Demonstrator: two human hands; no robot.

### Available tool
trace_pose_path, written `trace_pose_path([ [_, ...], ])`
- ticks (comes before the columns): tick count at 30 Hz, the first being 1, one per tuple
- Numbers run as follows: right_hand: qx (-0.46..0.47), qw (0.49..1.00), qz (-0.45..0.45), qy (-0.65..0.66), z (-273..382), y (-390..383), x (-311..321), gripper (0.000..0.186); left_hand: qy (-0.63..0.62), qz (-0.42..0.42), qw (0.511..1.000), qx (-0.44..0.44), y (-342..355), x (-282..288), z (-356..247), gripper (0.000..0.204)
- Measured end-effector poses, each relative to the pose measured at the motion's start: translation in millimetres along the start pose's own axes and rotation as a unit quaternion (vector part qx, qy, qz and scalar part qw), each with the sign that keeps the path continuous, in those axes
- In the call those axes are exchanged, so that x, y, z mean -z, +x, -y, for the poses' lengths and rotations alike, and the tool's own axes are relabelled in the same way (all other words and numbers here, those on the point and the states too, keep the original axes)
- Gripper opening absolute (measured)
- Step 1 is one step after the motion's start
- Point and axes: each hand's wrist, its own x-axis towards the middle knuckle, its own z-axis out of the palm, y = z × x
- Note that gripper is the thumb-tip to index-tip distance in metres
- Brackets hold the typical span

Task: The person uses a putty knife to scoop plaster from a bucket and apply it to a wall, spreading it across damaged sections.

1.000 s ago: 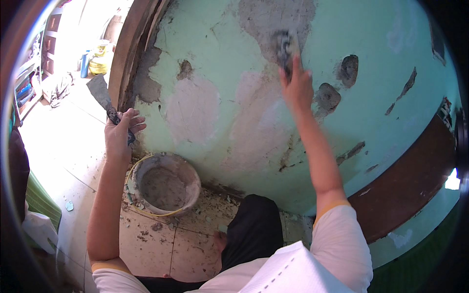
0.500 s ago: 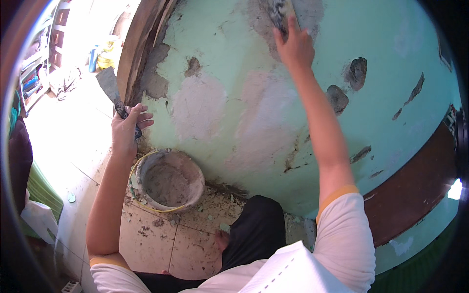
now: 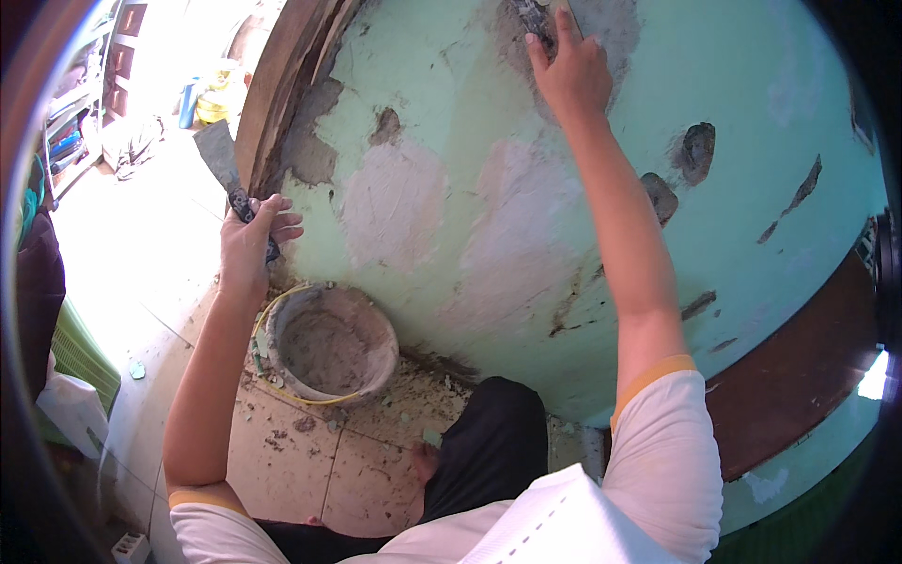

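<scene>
High on the pale green wall (image 3: 432, 85), my right hand (image 3: 575, 85) grips a flat trowel (image 3: 534, 16) by its dark, speckled handle. The trowel lies over a rough grey patch; the top of the picture cuts it off. My left hand (image 3: 246, 252) is closed round the dark handle of a putty knife (image 3: 217, 155), its grey blade pointing up beside the door frame, some fingers loosely lifted. Below it, a bucket (image 3: 383, 362) with a yellow handle stands on the floor against the wall, holding grey plaster mix (image 3: 329, 346).
A wooden door frame (image 3: 272, 113) edges the wall at left. Smoothed pale patches (image 3: 390, 202) and dark holes (image 3: 697, 150) mark the wall. Crumbs and paint chips lie on the tiled floor (image 3: 282, 470). My bent knee (image 3: 498, 442) is near the wall.
My right hand and the trowel have slid slightly up the wall. My left hand keeps its hold on the putty knife. The whole view has shifted a little.
</scene>
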Motion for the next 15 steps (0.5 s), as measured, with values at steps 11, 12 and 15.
trace_pose_path([
  [11, -0.048, 0.985, 0.166, 0.015, -18, -107, 45, 0.062, 0.005, 0.007, 1.000, -0.010, 7, 17, 5, 0.027],
  [12, -0.036, 0.989, 0.141, 0.014, -19, -93, 44, 0.062, -0.001, 0.001, 1.000, -0.004, 7, 16, 3, 0.021],
  [15, -0.020, 0.998, 0.056, 0.035, -6, -32, 22, 0.062, -0.005, -0.015, 1.000, 0.006, 4, 18, -3, 0.018],
])
